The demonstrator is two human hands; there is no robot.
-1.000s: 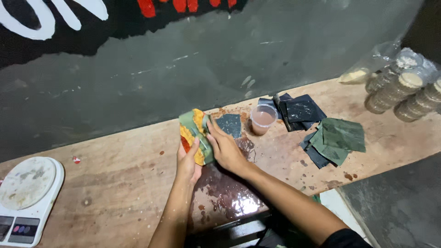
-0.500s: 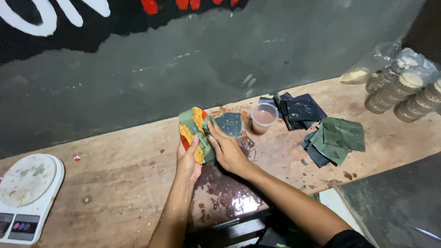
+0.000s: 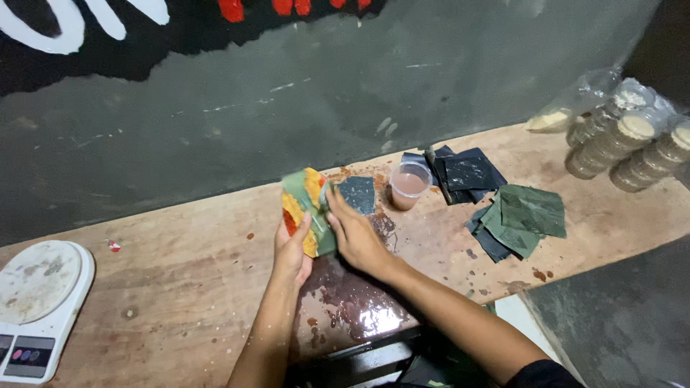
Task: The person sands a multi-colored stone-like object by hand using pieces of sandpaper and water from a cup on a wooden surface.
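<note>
The left hand (image 3: 292, 248) grasps a green, yellow and red slab (image 3: 307, 210) from behind, the right hand (image 3: 357, 233) pressing its face and hiding its lower edge, while a grey sanding sheet (image 3: 357, 193) lies at two o'clock, beside a plastic cup (image 3: 410, 185).

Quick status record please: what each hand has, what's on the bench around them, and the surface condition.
left hand: holds a green, yellow and red piece upright
right hand: pressed on the piece's right side
behind hands: dark sheet, plastic cup with pinkish liquid
right: dark and green sheets, stacked lidded tubs
far left: white kitchen scale
bench: wooden, wet patch near the front edge
</note>
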